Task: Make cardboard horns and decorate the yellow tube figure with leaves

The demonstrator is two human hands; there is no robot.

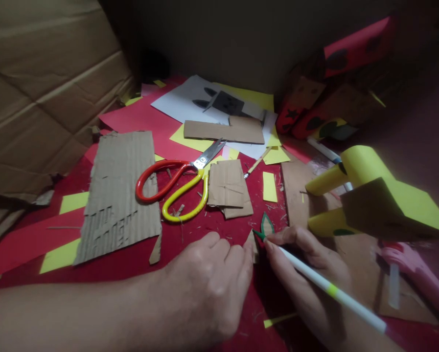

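Observation:
My right hand [311, 278] pinches a white marker [331, 289] with a green tip, which points left toward a small cardboard piece [254, 245]. Beside the tip, a leaf-shaped cardboard piece [266, 225] has a green outline. My left hand [212, 283] lies on the red surface with its fingers curled, their tips at the small cardboard piece; what they grip is mostly hidden. Scissors [200, 165] with one red and one yellow handle rest above my left hand, next to stacked cardboard squares [228, 186].
Corrugated cardboard [120, 195] lies at the left, below a large cardboard sheet [46, 88]. Coloured paper [131, 120] and a cardboard strip [222, 132] are at the back. A yellow paper model [399, 200], red paper tubes [355, 46] and a pink tool [410, 264] stand or lie at the right.

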